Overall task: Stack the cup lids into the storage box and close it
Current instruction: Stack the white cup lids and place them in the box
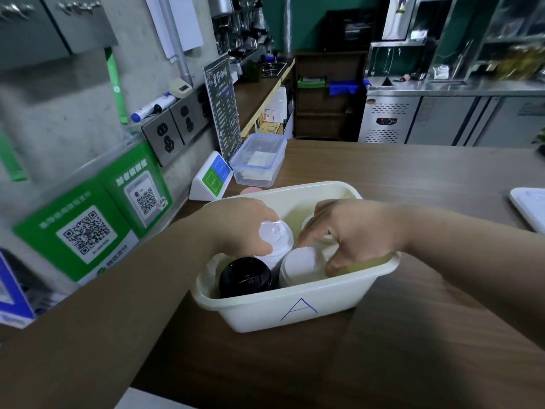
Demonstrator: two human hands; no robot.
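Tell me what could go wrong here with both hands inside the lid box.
1. The white lid stack gripped by the left hand seems to rise above the storage box rim, so the box may not close.
2. The stacks are crowded; the right hand shifting lids could tip the black lid stack.

surface: brown wood counter [413, 187] | near middle: white box [295, 308] marked "A" | just behind: pink item [250, 190], mostly hidden | by wall: clear tub [258, 160], wedge stand [211, 180], menu board [222, 110] | right edge: flat white piece [530, 208], cut off
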